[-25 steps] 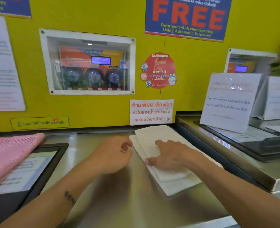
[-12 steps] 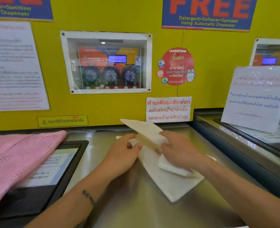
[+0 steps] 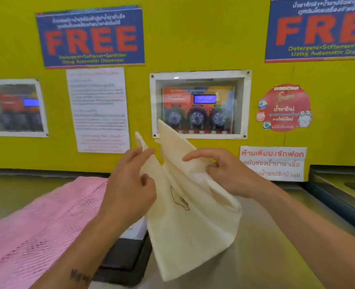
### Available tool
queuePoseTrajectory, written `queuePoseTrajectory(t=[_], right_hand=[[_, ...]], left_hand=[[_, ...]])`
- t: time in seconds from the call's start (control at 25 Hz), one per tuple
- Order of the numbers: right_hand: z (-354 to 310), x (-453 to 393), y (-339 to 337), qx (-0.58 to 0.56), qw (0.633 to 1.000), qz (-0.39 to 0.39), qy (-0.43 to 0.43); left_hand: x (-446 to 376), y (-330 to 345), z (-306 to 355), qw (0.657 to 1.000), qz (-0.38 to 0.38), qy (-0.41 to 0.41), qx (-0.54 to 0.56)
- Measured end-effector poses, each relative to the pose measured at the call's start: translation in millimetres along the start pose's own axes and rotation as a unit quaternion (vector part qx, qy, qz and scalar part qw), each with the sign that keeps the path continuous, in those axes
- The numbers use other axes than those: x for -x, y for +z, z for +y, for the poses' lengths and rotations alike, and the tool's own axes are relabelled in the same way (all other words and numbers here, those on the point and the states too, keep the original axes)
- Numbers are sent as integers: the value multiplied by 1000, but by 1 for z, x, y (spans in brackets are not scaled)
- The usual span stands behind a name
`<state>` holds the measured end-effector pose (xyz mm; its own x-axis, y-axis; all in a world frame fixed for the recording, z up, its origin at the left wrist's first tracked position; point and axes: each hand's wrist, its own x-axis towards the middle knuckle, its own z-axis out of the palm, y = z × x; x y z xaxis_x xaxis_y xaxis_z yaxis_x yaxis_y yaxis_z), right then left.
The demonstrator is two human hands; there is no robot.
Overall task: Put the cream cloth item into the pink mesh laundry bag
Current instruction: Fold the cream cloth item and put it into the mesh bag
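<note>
Pinching the cream cloth item (image 3: 193, 222) between thumb and fingertips, the left hand (image 3: 130, 184) closes on the fabric's left upper edge, while the right hand (image 3: 224, 172) grips the right upper edge with its thumb and curled lower fingers, its index finger stretched out straight over the cloth. Between the two grips the fabric spreads as a soft, loosely woven sheet with a fine mesh-like texture, most visible as a grid of tiny holes just beside the right fingers. Two pointed corners stand up above the fingertips, one narrow flap over the left fingers and a broader triangular peak between the hands. Below the fingers the cloth hangs in a tapering, folded drape that narrows to a blunt corner, held clear above the smooth, dull metal counter (image 3: 255, 247). A small dark outline drawing sits on the fabric just below the left thumb.

Left of the left hand, the pink mesh laundry bag (image 3: 37, 226) lies flat, an open netted weave in rows, resting partly over a dark, glossy flat panel (image 3: 122, 259) whose edge shows under the left wrist. The cloth is beside the bag, not in it. Beyond the fingertips rises a glossy yellow wall (image 3: 193, 38) carrying a white-framed dispenser window (image 3: 199, 105) and blue "FREE" signs (image 3: 91, 36).
</note>
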<state>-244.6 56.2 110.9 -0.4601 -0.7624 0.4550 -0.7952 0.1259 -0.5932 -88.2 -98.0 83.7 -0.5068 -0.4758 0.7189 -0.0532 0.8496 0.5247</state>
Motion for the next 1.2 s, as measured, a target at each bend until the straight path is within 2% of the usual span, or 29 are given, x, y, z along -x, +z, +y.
queuePoseTrajectory(t=[0.2, 0.36, 0.52, 0.6, 0.64, 0.72, 0.76, 0.8, 0.84, 0.92, 1.08, 1.2], right_hand=[[-54, -64, 46, -32, 996, -75, -27], [-89, -120, 80, 17, 983, -160, -87], [-109, -170, 122, 49, 966, -249, -43], [-102, -183, 153, 190, 949, -245, -53], [-100, -183, 170, 270, 931, -240, -57], [-97, -171, 198, 369, 899, -227, -68], [-96, -163, 209, 394, 886, -231, -80], [-94, -155, 218, 397, 878, -253, -85], [-91, -149, 227, 379, 874, -295, -75], [-80, -136, 240, 324, 874, -359, -44], [-63, -132, 253, 246, 935, -247, -71], [-65, -129, 259, 254, 941, -208, -81]], left_hand=[[14, -99, -46, 990, 117, -12, -75], [41, -153, -75, 973, 185, -36, -129], [67, -184, -102, 957, 219, -104, -158], [80, -190, -120, 947, 165, -197, -192], [88, -192, -130, 933, 110, -265, -217], [103, -190, -142, 867, -40, -388, -309], [109, -187, -145, 836, -97, -417, -344], [113, -184, -147, 823, -125, -421, -360], [115, -181, -147, 831, -135, -403, -359], [115, -177, -150, 871, -152, -330, -331], [120, -184, -161, 916, -169, -271, -241], [125, -191, -169, 938, -133, -245, -207]])
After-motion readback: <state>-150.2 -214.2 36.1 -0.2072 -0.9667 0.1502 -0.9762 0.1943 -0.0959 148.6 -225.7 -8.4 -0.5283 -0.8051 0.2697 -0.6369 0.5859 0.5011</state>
